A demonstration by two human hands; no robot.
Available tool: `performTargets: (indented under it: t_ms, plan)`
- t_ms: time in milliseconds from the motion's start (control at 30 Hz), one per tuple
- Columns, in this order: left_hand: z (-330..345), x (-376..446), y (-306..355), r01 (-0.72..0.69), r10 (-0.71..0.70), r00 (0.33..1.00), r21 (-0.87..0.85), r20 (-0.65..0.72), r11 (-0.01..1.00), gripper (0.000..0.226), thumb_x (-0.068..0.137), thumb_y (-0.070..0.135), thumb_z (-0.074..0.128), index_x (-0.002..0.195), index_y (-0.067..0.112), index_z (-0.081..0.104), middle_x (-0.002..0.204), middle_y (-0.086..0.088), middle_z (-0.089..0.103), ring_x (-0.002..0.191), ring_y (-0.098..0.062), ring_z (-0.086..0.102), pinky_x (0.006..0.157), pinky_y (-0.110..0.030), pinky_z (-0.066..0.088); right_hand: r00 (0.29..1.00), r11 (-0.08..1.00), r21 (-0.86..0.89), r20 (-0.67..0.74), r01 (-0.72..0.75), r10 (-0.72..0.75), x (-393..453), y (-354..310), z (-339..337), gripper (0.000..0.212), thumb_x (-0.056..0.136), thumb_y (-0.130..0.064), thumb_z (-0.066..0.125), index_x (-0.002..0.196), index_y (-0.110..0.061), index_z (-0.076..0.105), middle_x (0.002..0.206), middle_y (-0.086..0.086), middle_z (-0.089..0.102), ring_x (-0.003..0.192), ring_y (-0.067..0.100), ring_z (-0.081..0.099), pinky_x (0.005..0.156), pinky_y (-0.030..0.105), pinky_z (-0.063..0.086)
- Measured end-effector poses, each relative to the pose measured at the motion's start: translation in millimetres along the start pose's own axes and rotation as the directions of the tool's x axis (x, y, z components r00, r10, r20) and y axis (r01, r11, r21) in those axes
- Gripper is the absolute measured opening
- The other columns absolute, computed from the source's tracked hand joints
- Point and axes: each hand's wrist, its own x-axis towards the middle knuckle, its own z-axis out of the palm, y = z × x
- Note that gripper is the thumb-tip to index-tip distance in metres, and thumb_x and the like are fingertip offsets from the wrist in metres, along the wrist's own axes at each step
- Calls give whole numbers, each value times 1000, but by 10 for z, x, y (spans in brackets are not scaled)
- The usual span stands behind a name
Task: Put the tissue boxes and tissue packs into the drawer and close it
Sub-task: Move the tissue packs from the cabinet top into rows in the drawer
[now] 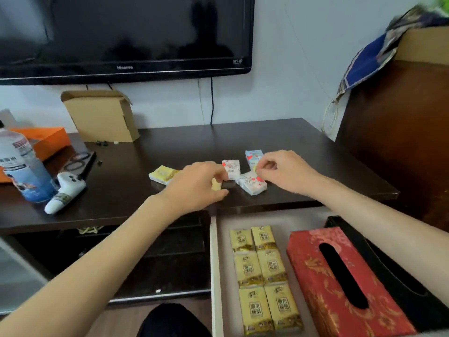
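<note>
The drawer (217,263) stands open at the lower right. Inside it lie several yellow tissue packs (263,276) in two columns, a red patterned tissue box (313,271) and a black tissue box (398,285). On the dark tabletop (184,144) sit a yellow pack (162,175), a white heart-print pack (232,167), a blue-white pack (252,158) and another heart-print pack (251,183). My left hand (196,184) is closed on a small yellow pack (215,185). My right hand (286,171) pinches the near heart-print pack at its corner.
A plastic bottle (21,164), a white game controller (65,190), an orange box (46,139) and a cardboard box (102,115) occupy the table's left and back. A television (121,35) hangs above. A wooden cabinet (401,132) stands at the right.
</note>
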Motion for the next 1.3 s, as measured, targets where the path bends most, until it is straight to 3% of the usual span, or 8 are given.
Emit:
performTargets:
  t_ms: [200,333,467,667,800,900,1100,1300]
  plan:
    - [-60,338,-688,268,-261,960,51,-102,962,33,86,39,65,116,26,65,115,5,65,99,-19,62,84,-39,53,996,995,30,13,-93,93,553,40,253,14,91,-22,61,93,-27,74,105,-8,76,93,19,71,88,46,57]
    - [-5,383,-1216,417,-405,906,92,-125,904,40,86,32,65,124,22,60,128,-3,57,111,-25,57,87,-41,49,996,999,-42,86,-33,36,819,-56,511,31,94,-16,64,125,-24,67,130,-3,66,109,16,63,91,41,55]
    - [92,376,-1623,508,-504,861,74,-71,858,43,87,33,66,128,23,56,132,-7,53,116,-26,52,86,-42,48,991,998,-48,128,34,-28,932,-123,710,36,94,-13,62,128,-23,64,133,-2,58,115,17,57,92,35,48]
    - [281,353,-1981,554,-555,832,-69,-2,830,43,82,53,66,118,28,63,123,0,61,94,-17,54,73,-34,44,954,979,3,220,206,-202,767,-357,916,29,94,-34,70,123,-29,68,125,-12,59,116,9,56,98,35,49]
    - [367,375,-2042,577,-581,813,-116,-10,809,60,69,76,62,109,31,62,109,7,63,88,-13,57,71,-35,50,926,945,-180,315,273,-208,634,-449,999,50,87,-61,69,129,-34,60,132,-15,54,116,9,51,89,37,53]
    - [350,423,-2012,601,-603,797,-110,15,792,73,55,88,60,100,30,56,87,13,58,74,-7,54,59,-31,43,924,923,-253,326,290,-201,621,-453,1033,55,86,-58,71,133,-34,55,137,-13,52,118,8,47,81,30,46]
    - [317,493,-1986,610,-609,792,-59,45,790,71,55,83,68,92,23,58,77,9,59,71,-11,57,57,-31,43,927,940,-221,332,258,-176,642,-437,1036,51,87,-48,75,132,-33,56,135,-9,54,116,10,49,81,29,46]
    - [219,466,-1947,590,-590,799,34,113,806,65,68,60,75,114,18,59,94,2,59,89,-21,58,72,-36,45,939,947,-210,297,244,-176,568,-391,981,53,83,-47,79,129,-35,55,129,-16,49,113,7,47,80,28,44]
